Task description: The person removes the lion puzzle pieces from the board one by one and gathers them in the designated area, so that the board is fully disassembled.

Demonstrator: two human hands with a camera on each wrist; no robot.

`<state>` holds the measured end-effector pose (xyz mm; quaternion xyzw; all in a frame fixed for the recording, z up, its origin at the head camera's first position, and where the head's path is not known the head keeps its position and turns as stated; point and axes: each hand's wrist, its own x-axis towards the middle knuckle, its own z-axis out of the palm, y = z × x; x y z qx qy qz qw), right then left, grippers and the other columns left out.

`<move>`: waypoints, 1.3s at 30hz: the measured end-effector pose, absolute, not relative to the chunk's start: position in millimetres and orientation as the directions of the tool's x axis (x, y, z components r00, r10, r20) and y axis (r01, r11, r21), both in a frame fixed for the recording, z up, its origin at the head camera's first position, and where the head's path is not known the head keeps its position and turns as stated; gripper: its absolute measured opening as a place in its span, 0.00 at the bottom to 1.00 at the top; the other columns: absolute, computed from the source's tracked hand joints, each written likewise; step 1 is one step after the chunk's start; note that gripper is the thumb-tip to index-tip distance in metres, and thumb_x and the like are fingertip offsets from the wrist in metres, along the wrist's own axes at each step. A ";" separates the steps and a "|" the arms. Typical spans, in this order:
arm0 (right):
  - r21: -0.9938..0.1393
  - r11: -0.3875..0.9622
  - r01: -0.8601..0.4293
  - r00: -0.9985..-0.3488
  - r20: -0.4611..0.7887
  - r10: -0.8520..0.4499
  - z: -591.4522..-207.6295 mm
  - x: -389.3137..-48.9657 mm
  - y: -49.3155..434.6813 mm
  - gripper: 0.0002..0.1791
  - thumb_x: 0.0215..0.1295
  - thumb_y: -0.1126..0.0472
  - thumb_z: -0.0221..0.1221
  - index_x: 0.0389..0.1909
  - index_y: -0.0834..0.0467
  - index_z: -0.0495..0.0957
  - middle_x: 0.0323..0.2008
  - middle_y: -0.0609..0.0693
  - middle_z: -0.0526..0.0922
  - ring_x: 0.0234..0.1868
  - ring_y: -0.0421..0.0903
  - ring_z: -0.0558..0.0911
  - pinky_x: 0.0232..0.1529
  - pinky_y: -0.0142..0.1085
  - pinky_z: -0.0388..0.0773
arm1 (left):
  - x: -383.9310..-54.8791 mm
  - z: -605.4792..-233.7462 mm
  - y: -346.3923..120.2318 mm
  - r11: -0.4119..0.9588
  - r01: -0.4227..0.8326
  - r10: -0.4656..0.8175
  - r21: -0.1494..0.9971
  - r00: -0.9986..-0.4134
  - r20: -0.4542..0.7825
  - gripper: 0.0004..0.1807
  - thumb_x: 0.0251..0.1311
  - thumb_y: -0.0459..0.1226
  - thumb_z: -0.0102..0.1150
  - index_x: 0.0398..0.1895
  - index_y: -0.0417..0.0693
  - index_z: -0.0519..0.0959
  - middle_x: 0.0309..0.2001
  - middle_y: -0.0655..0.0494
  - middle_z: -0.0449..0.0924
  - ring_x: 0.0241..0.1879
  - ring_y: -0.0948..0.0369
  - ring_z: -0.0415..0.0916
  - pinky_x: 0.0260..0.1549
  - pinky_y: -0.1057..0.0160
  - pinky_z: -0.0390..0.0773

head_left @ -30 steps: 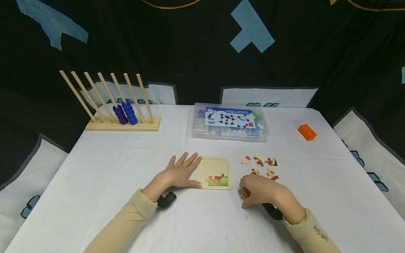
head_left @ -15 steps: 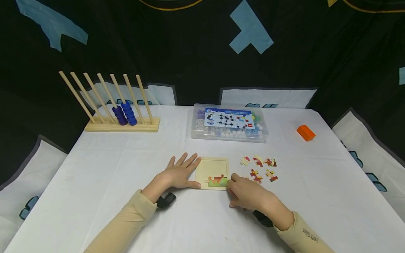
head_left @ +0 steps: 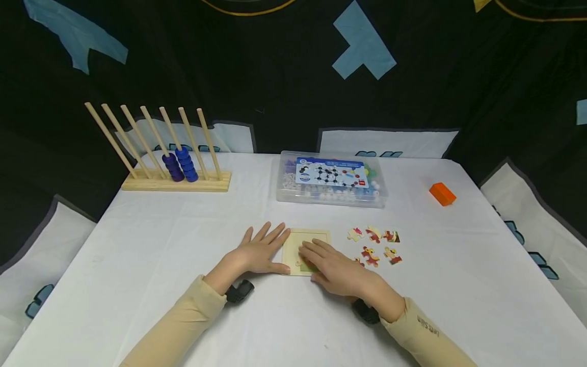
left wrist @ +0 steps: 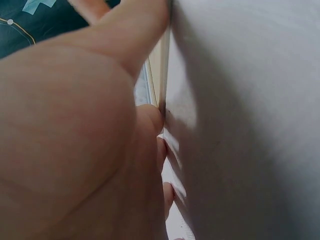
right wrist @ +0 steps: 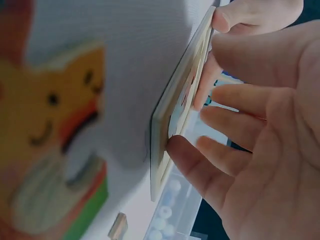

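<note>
In the head view my left hand (head_left: 259, 255) lies with fingers spread, its index finger and thumb touching the left edge of a shallow wooden puzzle tray (head_left: 316, 234). Reaching across that tray from the right is my right hand (head_left: 337, 270), fingers loosely extended and gripping nothing. The right wrist view has a fingertip touching the tray's inside edge. Joined pieces in the tray are mostly covered, with a little green (head_left: 308, 267) showing. Several loose puzzle pieces (head_left: 370, 256) lie to the right. Close to the right wrist camera is a puzzle piece with an orange animal face (right wrist: 70, 100).
Behind the tray stands a clear plastic box (head_left: 330, 196) of small parts with a printed label. A wooden peg stand (head_left: 176, 186) with blue rings is at the back left. An orange block (head_left: 443, 194) sits at the back right of the white-covered table (head_left: 137, 265).
My right hand has moved left from the loose pieces onto the puzzle tray, and its curled fingers have straightened out. The left hand stays at the tray's left edge.
</note>
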<state>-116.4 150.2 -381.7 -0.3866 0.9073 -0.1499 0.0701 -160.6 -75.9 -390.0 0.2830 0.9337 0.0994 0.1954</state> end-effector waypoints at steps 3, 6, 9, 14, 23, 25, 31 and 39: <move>-0.353 0.644 -0.679 -0.675 -0.045 -0.736 -382.8 -119.8 150.8 0.28 0.64 0.63 0.54 0.63 0.64 0.60 0.63 0.60 0.61 0.64 0.59 0.56 0.61 0.48 0.56 | -160.3 -389.5 -76.0 0.822 0.486 0.565 0.298 -0.763 -0.313 0.51 0.51 0.64 0.50 0.72 0.52 0.42 0.71 0.55 0.35 0.68 0.49 0.29 0.59 0.39 0.33; -0.348 0.635 -0.690 -0.666 -0.037 -0.745 -383.8 -123.1 151.0 0.24 0.63 0.64 0.55 0.60 0.64 0.65 0.60 0.61 0.64 0.62 0.58 0.61 0.59 0.47 0.59 | -160.0 -389.2 -76.0 0.822 0.484 0.565 0.301 -0.763 -0.314 0.51 0.51 0.64 0.50 0.72 0.52 0.42 0.71 0.55 0.34 0.68 0.49 0.29 0.58 0.39 0.32; -0.332 0.635 -0.698 -0.666 -0.026 -0.746 -383.8 -126.0 149.5 0.22 0.61 0.63 0.57 0.57 0.62 0.68 0.58 0.60 0.67 0.59 0.56 0.64 0.57 0.46 0.62 | -160.0 -388.9 -75.7 0.821 0.485 0.566 0.303 -0.764 -0.311 0.51 0.51 0.64 0.50 0.72 0.52 0.42 0.71 0.55 0.35 0.68 0.49 0.29 0.58 0.39 0.33; -0.321 0.638 -0.700 -0.667 -0.026 -0.745 -382.4 -128.2 144.9 0.22 0.59 0.64 0.59 0.55 0.61 0.71 0.51 0.55 0.69 0.52 0.51 0.68 0.51 0.41 0.68 | -159.9 -388.9 -75.5 0.822 0.486 0.565 0.298 -0.764 -0.313 0.51 0.51 0.64 0.50 0.72 0.52 0.42 0.71 0.55 0.35 0.68 0.49 0.29 0.59 0.39 0.33; -0.372 0.651 -0.662 -0.697 -0.013 -0.717 -382.4 -130.2 143.4 0.19 0.53 0.65 0.64 0.47 0.58 0.76 0.39 0.49 0.69 0.38 0.44 0.67 0.39 0.35 0.68 | -160.3 -388.8 -75.0 0.825 0.485 0.561 0.291 -0.763 -0.320 0.51 0.51 0.64 0.50 0.72 0.52 0.41 0.71 0.54 0.34 0.68 0.49 0.28 0.58 0.38 0.32; -0.402 0.649 -0.647 -0.703 -0.016 -0.711 -382.7 -130.7 143.1 0.18 0.52 0.66 0.65 0.45 0.58 0.76 0.37 0.49 0.68 0.36 0.43 0.66 0.37 0.34 0.68 | -160.4 -389.2 -74.8 0.826 0.484 0.560 0.290 -0.765 -0.319 0.51 0.51 0.64 0.50 0.72 0.52 0.42 0.71 0.54 0.35 0.68 0.49 0.29 0.58 0.38 0.33; -0.421 0.685 -0.595 -0.730 -0.075 -0.679 -383.1 -132.6 141.9 0.24 0.53 0.65 0.64 0.53 0.62 0.72 0.39 0.49 0.69 0.36 0.43 0.67 0.36 0.33 0.69 | -160.3 -388.5 -74.5 0.827 0.485 0.559 0.284 -0.765 -0.320 0.51 0.51 0.64 0.50 0.72 0.52 0.42 0.71 0.54 0.35 0.68 0.49 0.29 0.58 0.38 0.33; -0.453 0.684 -0.572 -0.741 -0.072 -0.668 -381.6 -133.7 144.2 0.18 0.53 0.64 0.64 0.46 0.58 0.76 0.37 0.48 0.69 0.37 0.43 0.68 0.38 0.35 0.69 | -160.3 -387.6 -75.5 0.824 0.486 0.562 0.291 -0.762 -0.320 0.51 0.51 0.64 0.50 0.72 0.52 0.41 0.71 0.54 0.34 0.68 0.49 0.29 0.58 0.38 0.33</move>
